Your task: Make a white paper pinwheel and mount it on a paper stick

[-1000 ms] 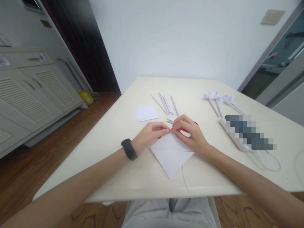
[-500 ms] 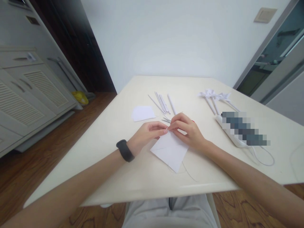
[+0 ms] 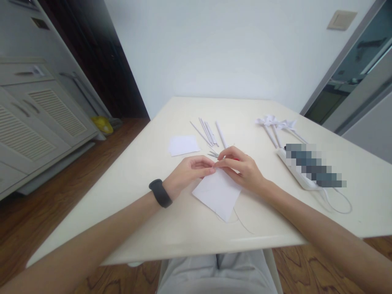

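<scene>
A square sheet of white paper (image 3: 218, 195) lies turned like a diamond near the front of the table. My left hand (image 3: 194, 170) and my right hand (image 3: 241, 166) meet at its far corner, both closed with fingertips pinching the paper there. My fingers hide that corner. Just beyond my right hand is a pair of scissors (image 3: 213, 154); the blades point left and the red handles are partly covered by the hand. A thin thread (image 3: 243, 225) comes out from under the sheet's near right side.
Several rolled paper sticks (image 3: 208, 131) and a longer one (image 3: 221, 134) lie beyond my hands. Paper sheets (image 3: 184, 145) rest to their left. Paper pinwheel-like shapes on sticks (image 3: 275, 122) lie at back right, near a white pouch (image 3: 298, 171) with blurred-out contents and a cord.
My right fingers have shifted slightly at the paper's corner, and more of the scissors' red handle shows. Both hands stay at the corner. The view has moved a little.
</scene>
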{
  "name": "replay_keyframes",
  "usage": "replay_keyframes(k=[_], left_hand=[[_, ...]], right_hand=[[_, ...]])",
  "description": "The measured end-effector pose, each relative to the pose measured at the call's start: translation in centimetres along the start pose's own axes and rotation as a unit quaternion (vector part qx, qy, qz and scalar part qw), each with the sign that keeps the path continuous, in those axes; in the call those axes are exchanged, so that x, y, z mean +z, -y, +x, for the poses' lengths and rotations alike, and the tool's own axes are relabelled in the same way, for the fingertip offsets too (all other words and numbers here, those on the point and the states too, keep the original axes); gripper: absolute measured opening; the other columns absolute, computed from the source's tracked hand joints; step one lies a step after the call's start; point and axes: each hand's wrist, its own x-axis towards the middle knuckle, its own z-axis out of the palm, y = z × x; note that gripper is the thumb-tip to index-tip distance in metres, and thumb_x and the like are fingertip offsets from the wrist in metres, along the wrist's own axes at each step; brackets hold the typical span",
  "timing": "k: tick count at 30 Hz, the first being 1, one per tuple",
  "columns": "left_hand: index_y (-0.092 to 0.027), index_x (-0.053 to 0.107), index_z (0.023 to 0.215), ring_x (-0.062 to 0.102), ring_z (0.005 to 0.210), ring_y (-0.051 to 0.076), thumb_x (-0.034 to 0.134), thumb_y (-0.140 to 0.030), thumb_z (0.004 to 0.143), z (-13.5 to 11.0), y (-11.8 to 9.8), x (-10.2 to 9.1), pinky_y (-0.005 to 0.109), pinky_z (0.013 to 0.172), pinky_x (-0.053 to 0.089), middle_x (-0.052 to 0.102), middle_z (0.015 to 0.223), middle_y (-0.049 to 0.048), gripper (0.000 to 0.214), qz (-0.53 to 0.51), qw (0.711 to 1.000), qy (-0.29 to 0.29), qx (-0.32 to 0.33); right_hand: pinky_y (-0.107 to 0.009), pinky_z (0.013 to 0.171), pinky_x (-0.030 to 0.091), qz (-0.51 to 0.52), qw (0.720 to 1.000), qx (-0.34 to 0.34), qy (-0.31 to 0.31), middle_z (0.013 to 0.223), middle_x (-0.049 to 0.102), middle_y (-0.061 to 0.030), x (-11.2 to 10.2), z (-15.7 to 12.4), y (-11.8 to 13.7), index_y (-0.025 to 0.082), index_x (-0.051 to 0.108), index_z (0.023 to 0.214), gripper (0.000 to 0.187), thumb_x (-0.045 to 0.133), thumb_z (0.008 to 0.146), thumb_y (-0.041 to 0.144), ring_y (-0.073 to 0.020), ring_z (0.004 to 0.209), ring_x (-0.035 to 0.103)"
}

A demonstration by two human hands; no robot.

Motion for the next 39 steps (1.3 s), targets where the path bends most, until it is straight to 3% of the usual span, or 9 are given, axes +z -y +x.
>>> replay_keyframes(k=[10, 16, 23, 39], left_hand=[[-0.015, 0.061, 0.083, 0.059, 0.083, 0.017, 0.062, -0.029, 0.075, 0.13, -0.14, -0.06, 0.029, 0.076, 0.044, 0.063, 0.086, 0.0039, 0.016, 0.04, 0.999, -0.02, 0.012], [-0.017, 0.058, 0.085, 0.055, 0.079, 0.014, 0.062, -0.027, 0.074, 0.22, 0.05, 0.15, 0.027, 0.075, 0.044, 0.059, 0.086, 0.0024, 0.016, 0.079, 0.995, -0.03, 0.051], [-0.017, 0.054, 0.082, 0.055, 0.072, 0.012, 0.06, -0.029, 0.076, 0.29, 0.44, 0.24, 0.025, 0.069, 0.045, 0.057, 0.083, 0.0018, 0.015, 0.107, 0.989, -0.044, 0.092], [-0.015, 0.055, 0.08, 0.06, 0.079, 0.017, 0.057, -0.032, 0.079, 0.03, 0.46, 0.2, 0.03, 0.073, 0.047, 0.062, 0.083, 0.0042, 0.017, 0.13, 0.988, -0.041, 0.075]], right_hand=[[-0.028, 0.063, 0.045, -0.01, 0.999, 0.023, 0.024, 0.1, 0.054, -0.0072, -0.29, 0.16, 0.29, 0.023, 0.059, 0.1, 0.021, 0.042, 0.088, 0.017, -0.0139, 0.074, 0.053], [-0.027, 0.064, 0.046, -0.006, 0.998, 0.064, 0.028, 0.102, 0.051, -0.0079, 0.0, 0.21, 0.65, 0.019, 0.053, 0.098, 0.012, 0.046, 0.088, 0.02, -0.0129, 0.071, 0.052], [-0.027, 0.065, 0.046, -0.01, 0.997, 0.068, 0.048, 0.103, 0.05, -0.0078, 0.07, 0.21, 0.67, 0.019, 0.053, 0.093, 0.011, 0.045, 0.089, 0.024, -0.0115, 0.068, 0.052], [-0.026, 0.066, 0.045, -0.01, 0.997, 0.058, 0.044, 0.099, 0.051, -0.0067, -0.02, 0.21, 0.72, 0.018, 0.056, 0.088, 0.012, 0.045, 0.088, 0.022, -0.0126, 0.074, 0.053]])
